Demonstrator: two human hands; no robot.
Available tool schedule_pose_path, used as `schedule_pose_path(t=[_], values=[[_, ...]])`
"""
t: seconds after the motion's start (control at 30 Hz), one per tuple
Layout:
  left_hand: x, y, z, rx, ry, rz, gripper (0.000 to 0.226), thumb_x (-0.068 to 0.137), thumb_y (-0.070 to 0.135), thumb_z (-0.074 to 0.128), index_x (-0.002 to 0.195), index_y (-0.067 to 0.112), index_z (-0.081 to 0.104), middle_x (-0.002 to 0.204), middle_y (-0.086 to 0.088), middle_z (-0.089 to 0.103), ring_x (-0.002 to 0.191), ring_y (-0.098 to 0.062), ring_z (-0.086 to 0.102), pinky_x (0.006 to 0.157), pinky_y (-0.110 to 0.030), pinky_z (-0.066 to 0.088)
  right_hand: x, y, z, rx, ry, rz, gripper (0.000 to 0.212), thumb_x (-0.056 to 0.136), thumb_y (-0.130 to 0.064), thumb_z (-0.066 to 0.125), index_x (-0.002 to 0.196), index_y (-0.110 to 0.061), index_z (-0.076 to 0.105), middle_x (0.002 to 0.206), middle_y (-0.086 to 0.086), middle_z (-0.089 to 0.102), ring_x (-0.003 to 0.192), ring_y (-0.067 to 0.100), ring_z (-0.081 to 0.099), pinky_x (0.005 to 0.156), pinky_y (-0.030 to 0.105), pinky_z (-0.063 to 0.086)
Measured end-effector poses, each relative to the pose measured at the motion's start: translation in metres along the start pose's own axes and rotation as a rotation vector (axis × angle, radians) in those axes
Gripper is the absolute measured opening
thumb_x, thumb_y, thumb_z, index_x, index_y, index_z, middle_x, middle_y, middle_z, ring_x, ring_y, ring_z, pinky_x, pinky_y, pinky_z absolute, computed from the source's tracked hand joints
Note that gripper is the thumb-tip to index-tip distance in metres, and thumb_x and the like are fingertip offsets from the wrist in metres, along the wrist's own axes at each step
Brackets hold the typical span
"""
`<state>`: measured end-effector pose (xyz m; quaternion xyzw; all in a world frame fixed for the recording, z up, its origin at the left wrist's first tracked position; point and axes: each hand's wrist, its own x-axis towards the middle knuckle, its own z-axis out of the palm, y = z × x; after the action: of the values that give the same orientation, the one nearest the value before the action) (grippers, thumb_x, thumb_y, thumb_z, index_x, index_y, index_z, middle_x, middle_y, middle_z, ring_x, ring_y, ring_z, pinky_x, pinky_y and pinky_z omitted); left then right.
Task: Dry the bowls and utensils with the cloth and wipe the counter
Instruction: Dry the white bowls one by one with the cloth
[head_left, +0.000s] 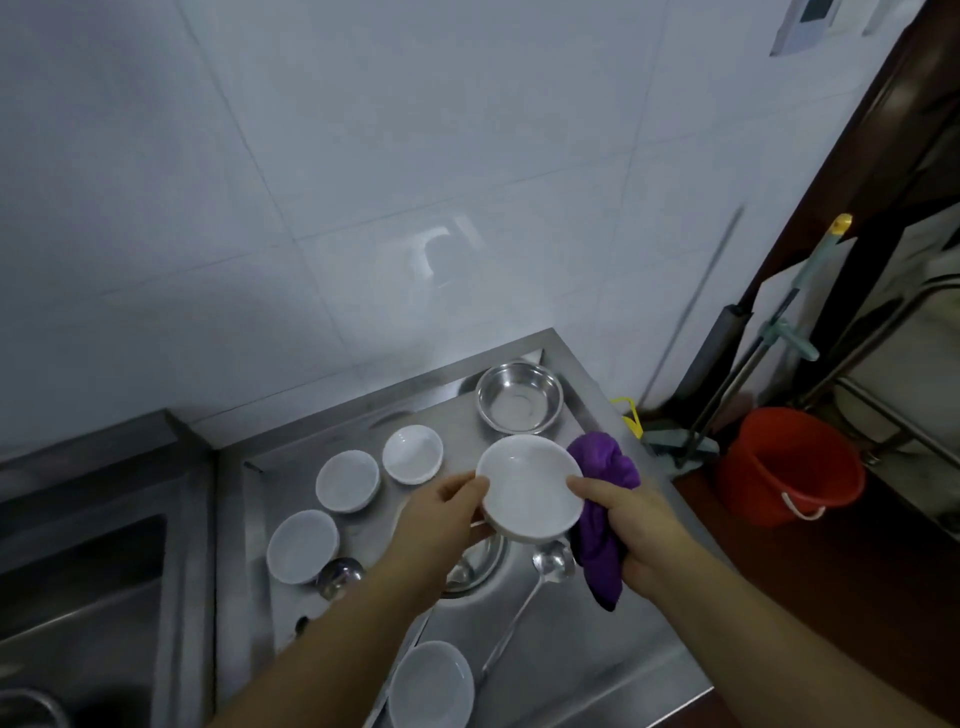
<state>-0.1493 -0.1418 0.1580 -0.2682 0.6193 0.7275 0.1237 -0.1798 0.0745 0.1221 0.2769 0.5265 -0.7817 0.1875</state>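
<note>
I hold a white bowl (530, 488) above the steel counter (561, 639). My left hand (441, 519) grips its left rim. My right hand (628, 525) holds a purple cloth (602, 519) against the bowl's right side, thumb on the rim. Several white bowls sit on the counter: one (413, 453), another (347, 480), a third (302, 545), and one near the front (431, 686). A steel bowl (519, 397) stands at the back right. A steel ladle (550, 564) lies below the held bowl, and a second ladle's cup (338, 576) shows beside my left forearm.
A sink basin (83, 597) lies to the left. White tiled wall rises behind the counter. Right of the counter, on the dark floor, stand a red bucket (789, 462) and a mop (779, 322) leaning in the corner.
</note>
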Motion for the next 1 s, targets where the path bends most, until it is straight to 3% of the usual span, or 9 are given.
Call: schedule_pose_path(t=[0.17, 0.27, 0.43, 0.5, 0.6, 0.7, 0.87, 0.93, 1.0], values=[[0.048, -0.019, 0.045, -0.043, 0.021, -0.14, 0.016, 0.106, 0.011, 0.061, 0.116, 0.004, 0.071, 0.107, -0.018, 0.077, 0.092, -0.028, 0.077, 0.066, -0.032, 0.065, 0.039, -0.01, -0.036, 0.063, 0.078, 0.046, 0.025, 0.085, -0.008, 0.083, 0.109, -0.004, 0.078, 0.101, 0.025, 0.079, 0.082, 0.038, 0.075, 0.071, 0.047, 0.064], [0.073, -0.028, 0.07, -0.103, 0.017, -0.223, 0.016, 0.105, 0.008, 0.06, 0.117, 0.005, 0.071, 0.11, -0.019, 0.076, 0.09, -0.028, 0.076, 0.062, -0.031, 0.063, 0.061, -0.018, -0.058, 0.044, 0.117, 0.065, 0.016, 0.089, -0.005, 0.078, 0.105, -0.003, 0.076, 0.091, 0.023, 0.077, 0.071, 0.034, 0.071, 0.062, 0.042, 0.062], [0.108, -0.055, 0.109, -0.002, 0.008, -0.289, 0.012, 0.103, 0.008, 0.062, 0.112, 0.007, 0.07, 0.103, -0.016, 0.078, 0.086, -0.026, 0.079, 0.077, -0.04, 0.067, 0.102, -0.018, -0.09, -0.141, 0.311, -0.009, 0.024, 0.085, 0.003, 0.077, 0.106, -0.008, 0.072, 0.073, 0.015, 0.071, 0.065, 0.03, 0.067, 0.06, 0.038, 0.058], [0.119, -0.064, 0.123, 0.013, 0.034, -0.311, 0.008, 0.103, 0.007, 0.062, 0.109, 0.009, 0.068, 0.102, -0.013, 0.078, 0.079, -0.021, 0.08, 0.068, -0.033, 0.066, 0.117, -0.016, -0.1, -0.259, 0.369, -0.025, 0.027, 0.083, -0.002, 0.079, 0.106, -0.014, 0.071, 0.07, 0.006, 0.071, 0.062, 0.024, 0.069, 0.059, 0.035, 0.058], [0.142, -0.076, 0.14, 0.025, 0.109, -0.322, 0.009, 0.103, 0.007, 0.065, 0.111, 0.01, 0.066, 0.113, -0.015, 0.073, 0.093, -0.027, 0.078, 0.066, -0.031, 0.066, 0.14, -0.017, -0.108, -0.455, 0.376, -0.058, 0.036, 0.082, -0.011, 0.08, 0.109, -0.027, 0.062, 0.088, -0.002, 0.072, 0.083, 0.026, 0.072, 0.079, 0.042, 0.06], [0.166, -0.089, 0.15, 0.078, 0.186, -0.341, 0.01, 0.101, 0.01, 0.067, 0.11, 0.014, 0.068, 0.116, -0.012, 0.071, 0.104, -0.031, 0.074, 0.072, -0.036, 0.068, 0.161, -0.016, -0.11, -0.538, 0.38, -0.077, 0.05, 0.082, -0.013, 0.079, 0.119, -0.037, 0.056, 0.094, -0.016, 0.065, 0.091, 0.023, 0.067, 0.085, 0.039, 0.054], [0.197, -0.106, 0.156, 0.206, 0.28, -0.308, 0.016, 0.096, 0.013, 0.069, 0.093, 0.028, 0.074, 0.099, 0.002, 0.074, 0.096, -0.025, 0.074, 0.079, -0.041, 0.067, 0.189, -0.011, -0.112, -0.619, 0.332, -0.023, 0.06, 0.082, -0.015, 0.076, 0.139, -0.026, 0.058, 0.114, 0.002, 0.072, 0.101, 0.03, 0.069, 0.093, 0.048, 0.058], [0.206, -0.112, 0.155, 0.251, 0.304, -0.286, 0.021, 0.095, 0.017, 0.07, 0.083, 0.034, 0.073, 0.092, 0.008, 0.075, 0.091, -0.021, 0.075, 0.083, -0.043, 0.067, 0.197, -0.007, -0.112, -0.651, 0.33, -0.019, 0.047, 0.081, -0.014, 0.076, 0.124, -0.031, 0.063, 0.106, 0.0, 0.072, 0.098, 0.029, 0.069, 0.09, 0.046, 0.058], [0.211, -0.116, 0.154, 0.269, 0.313, -0.276, 0.022, 0.094, 0.021, 0.071, 0.079, 0.036, 0.076, 0.083, 0.016, 0.076, 0.087, -0.019, 0.076, 0.084, -0.044, 0.067, 0.203, -0.005, -0.111, -0.669, 0.338, -0.035, 0.034, 0.079, -0.012, 0.075, 0.095, -0.037, 0.058, 0.091, -0.008, 0.068, 0.084, 0.021, 0.068, 0.075, 0.034, 0.055]])
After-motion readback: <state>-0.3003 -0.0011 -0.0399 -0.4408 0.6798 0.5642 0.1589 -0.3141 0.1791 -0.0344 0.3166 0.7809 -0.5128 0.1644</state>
